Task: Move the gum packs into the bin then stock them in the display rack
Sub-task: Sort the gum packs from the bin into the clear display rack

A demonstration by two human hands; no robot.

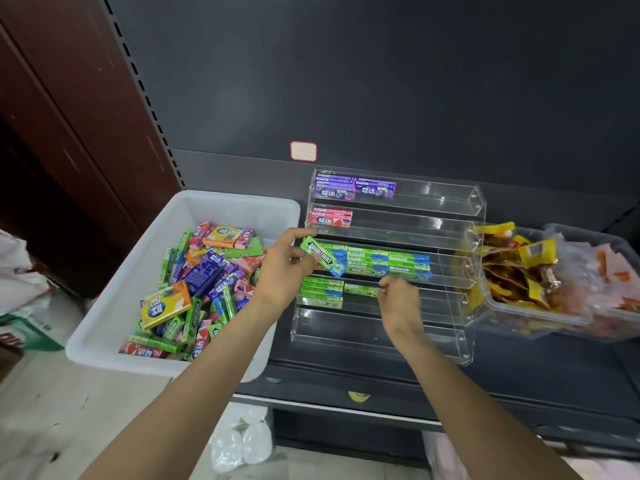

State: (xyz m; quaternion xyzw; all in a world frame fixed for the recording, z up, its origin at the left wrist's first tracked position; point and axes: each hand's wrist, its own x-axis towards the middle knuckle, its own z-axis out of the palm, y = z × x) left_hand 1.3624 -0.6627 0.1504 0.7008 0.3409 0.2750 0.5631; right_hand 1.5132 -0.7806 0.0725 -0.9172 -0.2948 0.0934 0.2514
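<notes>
the display rack is clear, glossy acrylic that catches glare. at nine o'clock of it, the bin is smooth, milky white plastic holding glossy printed gum packs. the shelf is matt dark painted metal. at three o'clock, a clear plastic tub holds shiny foil snack wrappers.

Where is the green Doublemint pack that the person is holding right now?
In the head view, the Doublemint pack is pinched in the left hand, tilted over the left end of the clear display rack, just right of the white bin.
</notes>
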